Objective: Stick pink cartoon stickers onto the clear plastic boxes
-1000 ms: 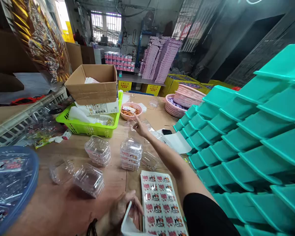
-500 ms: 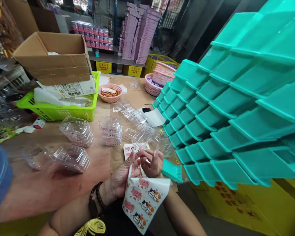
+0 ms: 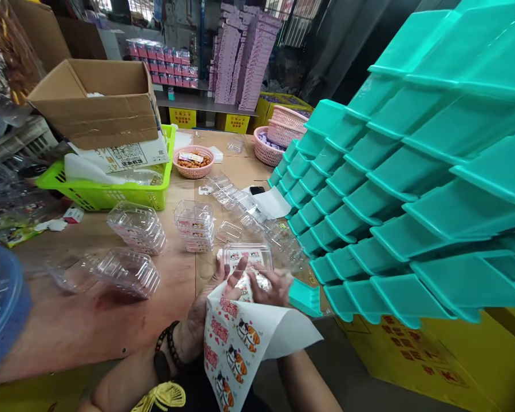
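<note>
My left hand [image 3: 214, 294] is closed on a white sticker sheet [image 3: 236, 349] printed with cartoon cats and pink lettering. The sheet hangs down over my forearms, its right edge curling. Just beyond my fingers lies a clear plastic box [image 3: 264, 250], resting on more printed sticker sheets. My right hand [image 3: 272, 286] reaches over the near side of this box, fingers stretched out and touching it, slightly blurred. Whether a small sticker is under those fingertips is hidden. Left of the box stand stacked clear boxes [image 3: 193, 223] with cat stickers on them.
Many turquoise plastic bins [image 3: 369, 194] rise in a slanting stack on the right. More clear boxes [image 3: 131, 274] lie on the left. Behind are a green basket [image 3: 150, 197] under a cardboard box [image 3: 98, 120], a pink basket [image 3: 193, 171] and a phone [image 3: 256, 190].
My hands were raised together, fingertips meeting above the sheet; now they are lower and apart at the box. The box has come down flat nearer to me, and the hanging sheet has swung left.
</note>
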The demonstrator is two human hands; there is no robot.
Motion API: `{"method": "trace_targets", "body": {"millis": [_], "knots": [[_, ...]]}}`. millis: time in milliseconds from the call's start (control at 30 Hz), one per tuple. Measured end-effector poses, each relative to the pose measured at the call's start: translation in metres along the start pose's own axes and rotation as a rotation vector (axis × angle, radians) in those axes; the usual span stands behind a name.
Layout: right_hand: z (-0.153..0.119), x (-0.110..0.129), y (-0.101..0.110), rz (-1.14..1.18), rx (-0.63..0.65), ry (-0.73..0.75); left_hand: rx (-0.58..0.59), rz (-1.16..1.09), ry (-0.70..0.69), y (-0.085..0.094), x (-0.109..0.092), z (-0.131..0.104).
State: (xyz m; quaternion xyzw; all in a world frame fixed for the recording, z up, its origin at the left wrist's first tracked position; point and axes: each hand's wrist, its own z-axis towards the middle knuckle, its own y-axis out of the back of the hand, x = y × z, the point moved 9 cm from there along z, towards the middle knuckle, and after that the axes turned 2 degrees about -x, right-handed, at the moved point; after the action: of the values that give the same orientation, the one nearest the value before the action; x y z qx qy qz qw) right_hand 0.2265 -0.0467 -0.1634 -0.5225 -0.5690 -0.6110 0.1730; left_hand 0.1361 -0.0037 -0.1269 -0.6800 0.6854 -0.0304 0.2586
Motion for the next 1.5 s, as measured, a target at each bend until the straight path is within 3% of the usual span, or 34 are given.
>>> {"method": "trace_targets", "body": {"millis": [100,133,167,200,267,400,433,500,700,1133,1500], "knots": [[-0.016,-0.019,0.084,-0.028,-0.626,-0.095,0.047,-0.140,0.127,0.000,0.005,-0.002],[-0.024,-0.023,0.108,-0.004,-0.788,-0.120,0.059,-0.197,0.174,0.000,0.008,-0.002],[-0.027,-0.026,0.124,0.046,-0.866,-0.137,0.060,-0.248,0.210,0.000,0.011,-0.002],[-0.023,-0.027,0.133,0.119,-0.840,-0.148,0.048,-0.282,0.230,0.002,0.013,-0.002],[-0.002,-0.022,0.132,0.301,-0.597,-0.177,0.006,-0.299,0.234,0.007,0.017,0.000],[0.029,0.007,0.072,0.647,0.158,-0.310,-0.103,-0.196,0.121,0.022,0.015,0.002],[0.031,0.014,0.057,0.707,0.289,-0.351,-0.127,-0.164,0.072,0.025,0.012,0.002],[0.036,0.023,0.039,0.788,0.421,-0.408,-0.158,-0.109,-0.017,0.029,0.005,0.000],[0.043,0.027,0.015,0.847,0.531,-0.443,-0.162,-0.088,-0.068,0.026,-0.004,-0.003],[0.046,0.018,0.011,0.615,0.502,-0.392,-0.227,-0.118,-0.128,0.025,-0.016,-0.007],[0.047,0.017,0.009,0.634,0.494,-0.417,-0.157,-0.099,-0.118,0.017,-0.016,-0.005]]}}
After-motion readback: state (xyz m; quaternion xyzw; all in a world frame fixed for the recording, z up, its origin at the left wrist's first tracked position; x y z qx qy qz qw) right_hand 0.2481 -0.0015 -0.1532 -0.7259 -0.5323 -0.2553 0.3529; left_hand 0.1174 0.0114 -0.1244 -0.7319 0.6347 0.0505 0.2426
